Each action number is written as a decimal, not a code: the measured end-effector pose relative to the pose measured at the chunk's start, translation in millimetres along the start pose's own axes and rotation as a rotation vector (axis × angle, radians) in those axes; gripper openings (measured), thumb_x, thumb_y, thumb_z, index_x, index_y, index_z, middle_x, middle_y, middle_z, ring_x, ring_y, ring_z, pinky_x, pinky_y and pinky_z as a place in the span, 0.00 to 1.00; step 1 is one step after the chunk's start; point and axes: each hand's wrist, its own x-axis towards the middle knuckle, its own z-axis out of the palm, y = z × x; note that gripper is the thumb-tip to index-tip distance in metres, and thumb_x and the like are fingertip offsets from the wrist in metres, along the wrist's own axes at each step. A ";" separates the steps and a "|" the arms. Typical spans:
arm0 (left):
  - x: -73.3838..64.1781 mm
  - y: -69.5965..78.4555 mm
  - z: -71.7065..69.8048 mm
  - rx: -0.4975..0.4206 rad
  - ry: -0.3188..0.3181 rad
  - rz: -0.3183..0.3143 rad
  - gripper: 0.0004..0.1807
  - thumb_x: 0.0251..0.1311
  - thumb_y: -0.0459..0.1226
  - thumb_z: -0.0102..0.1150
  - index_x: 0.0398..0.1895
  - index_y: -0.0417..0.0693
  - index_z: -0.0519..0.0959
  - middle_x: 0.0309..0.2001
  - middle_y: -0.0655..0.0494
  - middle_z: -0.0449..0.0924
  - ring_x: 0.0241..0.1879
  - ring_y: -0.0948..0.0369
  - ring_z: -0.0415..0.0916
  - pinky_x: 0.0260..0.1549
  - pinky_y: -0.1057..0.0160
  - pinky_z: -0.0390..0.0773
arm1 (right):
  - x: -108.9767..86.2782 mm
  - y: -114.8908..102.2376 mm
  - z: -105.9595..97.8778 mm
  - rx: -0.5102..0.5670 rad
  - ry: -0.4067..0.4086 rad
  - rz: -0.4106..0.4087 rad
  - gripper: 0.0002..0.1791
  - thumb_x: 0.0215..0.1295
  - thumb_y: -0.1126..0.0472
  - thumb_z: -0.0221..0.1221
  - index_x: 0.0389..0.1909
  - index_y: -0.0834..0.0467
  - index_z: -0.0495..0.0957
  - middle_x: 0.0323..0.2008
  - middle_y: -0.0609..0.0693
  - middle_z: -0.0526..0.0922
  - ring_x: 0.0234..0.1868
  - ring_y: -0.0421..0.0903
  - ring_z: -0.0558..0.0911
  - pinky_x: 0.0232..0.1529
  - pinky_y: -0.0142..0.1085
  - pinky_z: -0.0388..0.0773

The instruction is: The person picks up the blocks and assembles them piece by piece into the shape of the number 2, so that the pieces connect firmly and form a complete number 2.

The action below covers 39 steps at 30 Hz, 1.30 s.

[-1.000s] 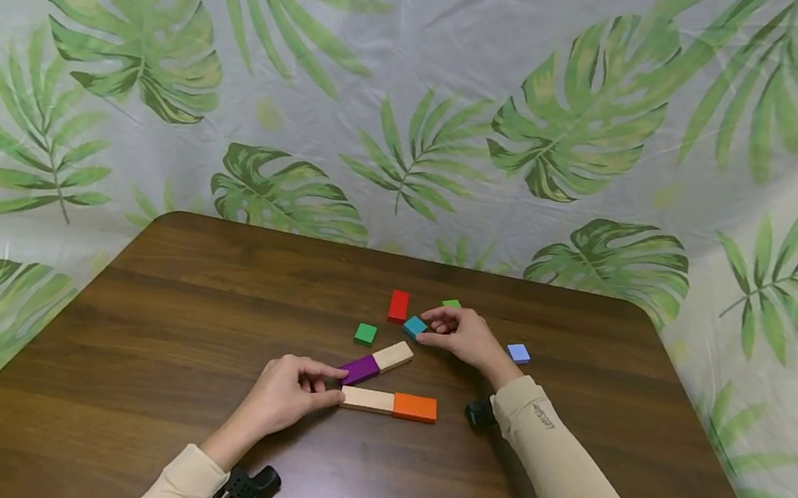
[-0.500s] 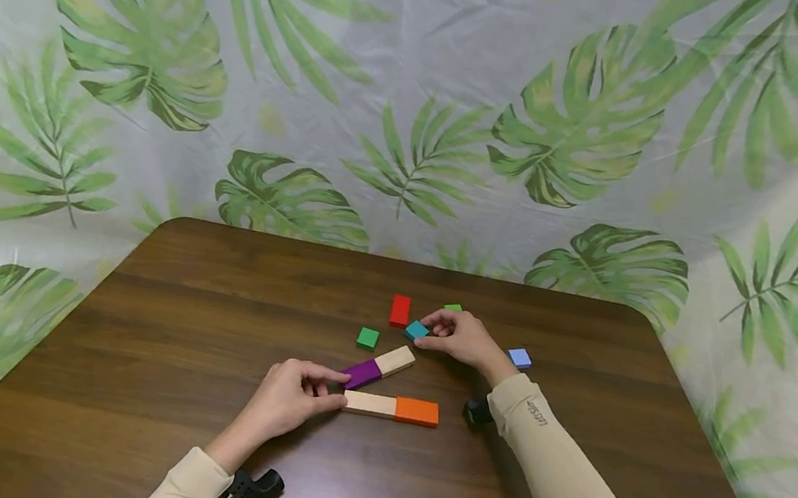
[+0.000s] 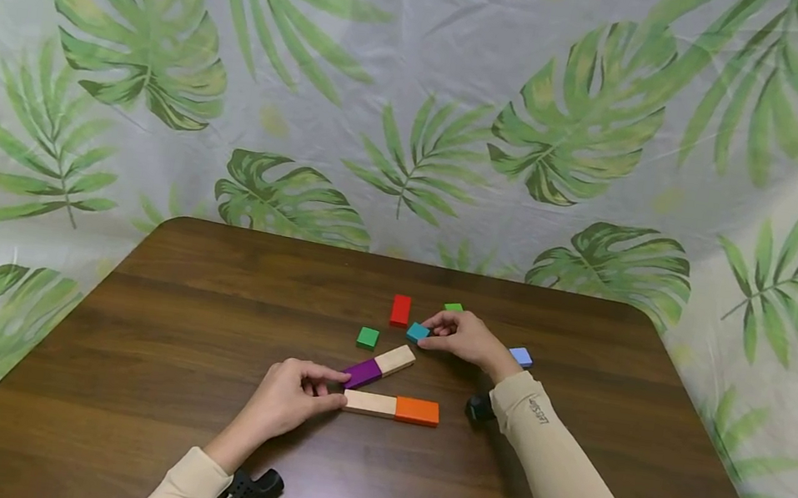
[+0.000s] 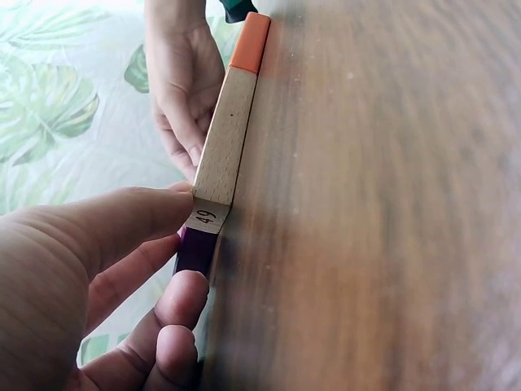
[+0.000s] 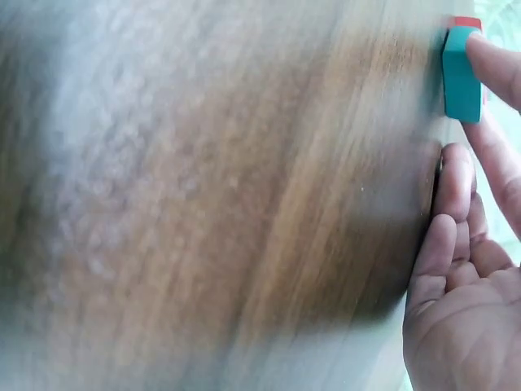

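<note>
My left hand holds the near-left corner where two strips of flat wooden blocks meet. Its thumb touches the end of a pale block, marked 49 in the left wrist view, while the index finger touches a purple block. An orange block continues the lower strip, and another pale block continues the slanted one. Farther back, my right hand pinches a small teal block between thumb and index finger, apart from the slanted strip's far end.
Behind the teal block lies a red block. A green block is to its left. A light green block shows partly past the right hand, and a light blue block sits right of it. All are on the brown table.
The teal block has turned slightly and shifted a little rightward in the right fingers. My left hand and the two strips keep their places; the head view tilted slightly.
</note>
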 end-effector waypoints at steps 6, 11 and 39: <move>-0.7 0.5 0.0 -0.004 0.006 -0.002 0.12 0.55 0.40 0.82 0.44 0.59 0.95 0.22 0.66 0.81 0.20 0.69 0.69 0.21 0.70 0.66 | -0.9 -0.6 -1.5 -0.023 -0.031 -0.015 0.17 0.68 0.56 0.73 0.53 0.59 0.88 0.43 0.51 0.85 0.44 0.46 0.75 0.48 0.36 0.73; -0.2 0.5 0.2 -0.001 0.009 0.003 0.12 0.55 0.41 0.82 0.44 0.59 0.95 0.22 0.66 0.80 0.20 0.69 0.69 0.21 0.70 0.66 | -2.3 -0.5 -2.7 -0.021 -0.056 -0.011 0.17 0.68 0.56 0.73 0.54 0.59 0.89 0.45 0.52 0.85 0.46 0.47 0.75 0.50 0.37 0.74; -1.6 0.1 0.2 -0.002 0.008 0.015 0.12 0.55 0.41 0.82 0.44 0.59 0.94 0.22 0.65 0.80 0.20 0.68 0.68 0.20 0.70 0.65 | -4.4 -0.2 -4.9 0.003 -0.119 0.005 0.16 0.66 0.57 0.74 0.52 0.59 0.88 0.52 0.55 0.87 0.52 0.48 0.78 0.58 0.41 0.75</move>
